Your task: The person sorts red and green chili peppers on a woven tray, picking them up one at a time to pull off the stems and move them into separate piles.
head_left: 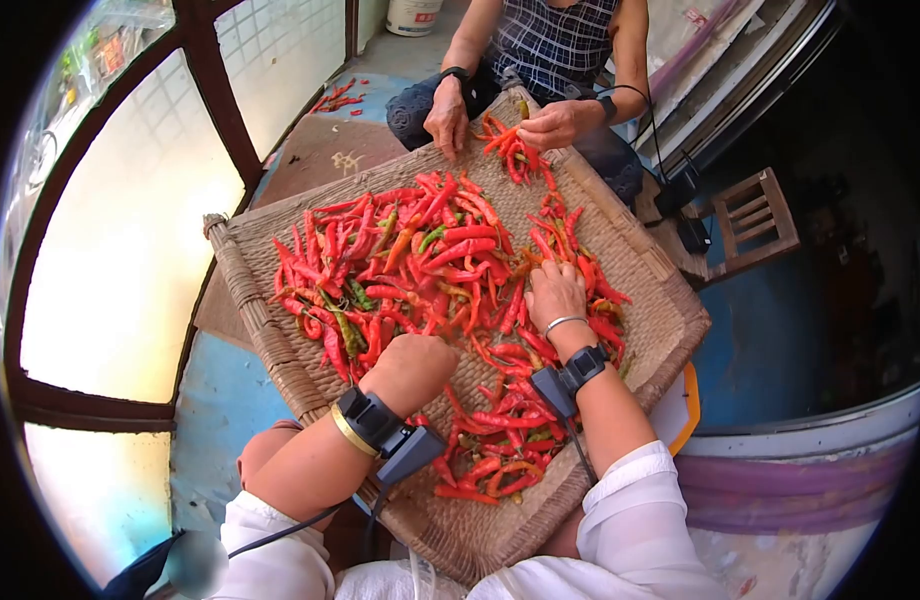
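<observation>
Red chili peppers (460, 250), with a few green and orange ones among them, lie spread over a woven tray (670, 310). My left hand (417, 366), with a gold bangle and a black device at the wrist, rests low over the near side of the main pile; its fingers are curled under and hidden from view. On the right side of the pile my right hand (557, 296) reaches down onto the peppers, back of the hand up, with its fingertips among them. Whether it grips one cannot be made out. A smaller group of peppers (500, 440) lies nearer to me.
Across the tray a co-worker's hands (547, 125) handle peppers at the far corner. Loose peppers (340, 97) lie on the floor at the far left. A wooden chair (755, 222) stands at the right, and a white bucket (413, 17) at the back.
</observation>
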Tool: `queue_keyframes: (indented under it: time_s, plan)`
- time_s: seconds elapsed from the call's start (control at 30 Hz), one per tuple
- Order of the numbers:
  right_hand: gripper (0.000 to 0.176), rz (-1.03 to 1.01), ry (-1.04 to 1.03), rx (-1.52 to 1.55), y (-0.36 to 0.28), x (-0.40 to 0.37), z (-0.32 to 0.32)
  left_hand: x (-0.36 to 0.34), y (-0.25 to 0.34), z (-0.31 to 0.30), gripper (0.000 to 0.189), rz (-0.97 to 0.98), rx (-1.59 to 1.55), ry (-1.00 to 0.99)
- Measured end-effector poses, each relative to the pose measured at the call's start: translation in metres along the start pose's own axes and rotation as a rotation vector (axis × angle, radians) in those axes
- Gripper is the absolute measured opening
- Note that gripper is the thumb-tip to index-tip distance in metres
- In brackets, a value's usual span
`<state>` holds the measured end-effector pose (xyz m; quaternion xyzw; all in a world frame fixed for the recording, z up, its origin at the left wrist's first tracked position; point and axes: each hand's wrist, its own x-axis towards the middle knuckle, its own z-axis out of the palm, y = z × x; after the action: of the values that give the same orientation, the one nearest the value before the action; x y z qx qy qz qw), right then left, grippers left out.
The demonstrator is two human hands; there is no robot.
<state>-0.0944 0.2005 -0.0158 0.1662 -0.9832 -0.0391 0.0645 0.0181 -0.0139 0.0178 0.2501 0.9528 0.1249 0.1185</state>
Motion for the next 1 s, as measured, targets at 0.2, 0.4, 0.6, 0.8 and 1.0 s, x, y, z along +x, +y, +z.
queue_keyframes:
  time_s: [0.2, 0.4, 0.6, 0.8, 1.0]
  plan:
    - [0.013, -0.242, -0.011, 0.049, 0.0, -0.001, 0.002, 0.003, 0.001, 0.001, 0.019, -0.017, -0.019, -0.026]
    - [0.015, -0.333, -0.201, -0.073, -0.017, -0.005, -0.015, 0.002, 0.002, 0.0, 0.018, -0.026, -0.032, -0.009]
    - [0.016, -0.401, -0.253, -0.238, -0.015, -0.004, -0.019, 0.002, 0.0, -0.001, 0.015, -0.034, -0.022, 0.007]
    - [0.013, -0.582, 0.004, 0.19, 0.003, 0.0, -0.029, 0.002, -0.001, -0.001, 0.012, -0.025, -0.024, 0.014]
    - [0.022, -0.388, 0.374, 0.144, 0.023, 0.005, -0.065, 0.004, 0.001, -0.003, 0.011, -0.04, -0.025, -0.017]
